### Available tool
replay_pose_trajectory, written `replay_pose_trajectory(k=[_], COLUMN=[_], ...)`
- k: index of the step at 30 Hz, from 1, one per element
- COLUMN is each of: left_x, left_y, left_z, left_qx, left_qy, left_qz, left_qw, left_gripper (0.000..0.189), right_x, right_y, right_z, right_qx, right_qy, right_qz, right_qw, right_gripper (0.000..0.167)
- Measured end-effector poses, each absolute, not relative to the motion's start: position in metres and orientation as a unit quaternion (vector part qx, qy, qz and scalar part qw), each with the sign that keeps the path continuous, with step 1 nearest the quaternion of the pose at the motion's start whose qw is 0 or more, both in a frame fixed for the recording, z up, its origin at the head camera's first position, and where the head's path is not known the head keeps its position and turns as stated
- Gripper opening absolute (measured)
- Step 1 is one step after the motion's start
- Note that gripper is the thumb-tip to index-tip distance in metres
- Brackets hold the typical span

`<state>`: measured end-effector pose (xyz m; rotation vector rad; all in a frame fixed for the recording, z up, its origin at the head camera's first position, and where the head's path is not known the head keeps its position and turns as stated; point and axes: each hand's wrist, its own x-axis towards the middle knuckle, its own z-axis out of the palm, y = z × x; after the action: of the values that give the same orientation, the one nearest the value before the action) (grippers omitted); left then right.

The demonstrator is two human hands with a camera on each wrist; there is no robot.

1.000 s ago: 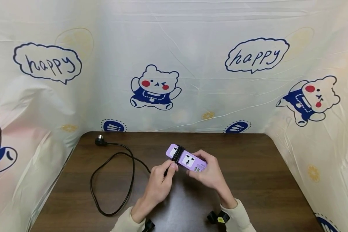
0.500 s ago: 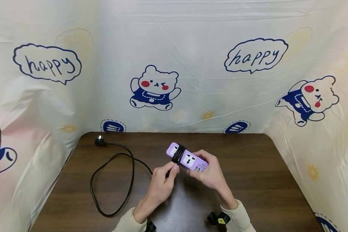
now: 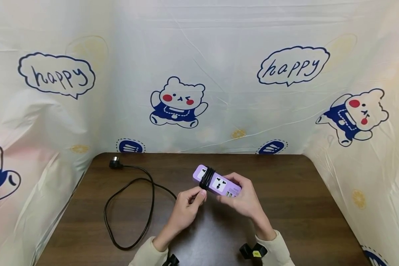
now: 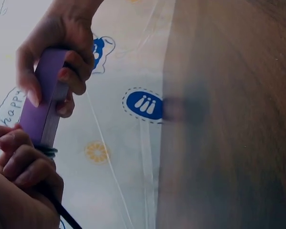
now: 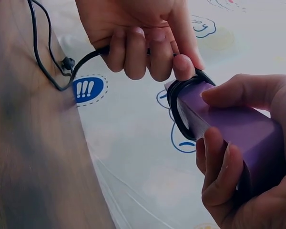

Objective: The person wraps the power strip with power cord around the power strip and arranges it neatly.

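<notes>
One black plug (image 3: pixel 115 163) sits back left, its single long black cable (image 3: pixel 153 195) looping over the dark brown wooden table (image 3: pixel 286 207). Left hand (image 3: pixel 184 210) pinches that cable beside one purple rectangular power strip (image 3: pixel 221 184), cable-wrapped, gripped by the right hand (image 3: pixel 245 197). Whitish cartoon-print sheeting (image 3: pixel 219 33) behind.

Prob. a makeshift booth: printed curtain (image 3: pixel 232 55) round brown tbl (image 3: pixel 302 207).
</notes>
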<state>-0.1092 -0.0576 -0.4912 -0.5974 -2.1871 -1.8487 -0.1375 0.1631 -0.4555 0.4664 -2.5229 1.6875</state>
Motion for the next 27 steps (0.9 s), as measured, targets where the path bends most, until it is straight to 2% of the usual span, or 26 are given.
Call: replay_pose_trajectory(k=[6, 9, 16, 27], left_x=[-0.113, -0.115, -0.122, -0.127], left_y=[-0.065, -0.067, -0.077, -0.086], left_z=[-0.493, -0.494, -0.498, -0.506], left_qx=[-0.214, -0.24, -0.33, -0.344], left_qy=[-0.723, -0.706, -0.676, -0.698], left_qz=[-0.655, -0.665, -0.658, -0.627], left_qw=[0.049, 0.036, 0.014, -0.006], left_gripper=[0.041, 0.039, 0.032, 0.031], right_x=[-0.136, -0.135, -0.134, -0.133], right_y=[0.164, 0.164, 0.167, 0.171], right_z=[-0.454, -0.453, -0.452, -0.451], right_qx=[0.16, 0.161, 0.16, 0.166], right_qy=[-0.804, -0.804, -0.79, -0.768], right_qz=[0.571, 0.571, 0.592, 0.619], right_qw=[0.034, 0.031, 0.025, 0.003], right_gripper=[0.047, 0.047, 0.047, 0.045])
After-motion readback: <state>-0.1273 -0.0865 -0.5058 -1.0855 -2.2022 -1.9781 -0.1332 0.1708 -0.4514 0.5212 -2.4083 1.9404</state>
